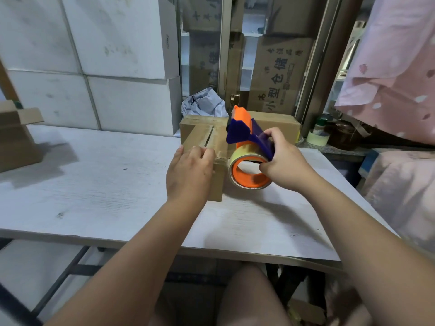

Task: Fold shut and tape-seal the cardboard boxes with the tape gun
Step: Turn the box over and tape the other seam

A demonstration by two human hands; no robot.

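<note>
Mid-seal: box (pixel 200 135) sits at the table's (pixel 94 196) back, flaps shut. Right hand (pixel 284 165) is clenched on the gun (pixel 244 137) at its near top edge, and left hand (pixel 188 170) lies flat on the near corner, grasping nothing. Next, likely: carry tape over that edge and tear, left pinning. Room is near and left; cartons (pixel 131 102) crowd behind.

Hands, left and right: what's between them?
Head view: the taped near end of the cardboard box and the tape gun lie between the left hand and right hand.
</note>
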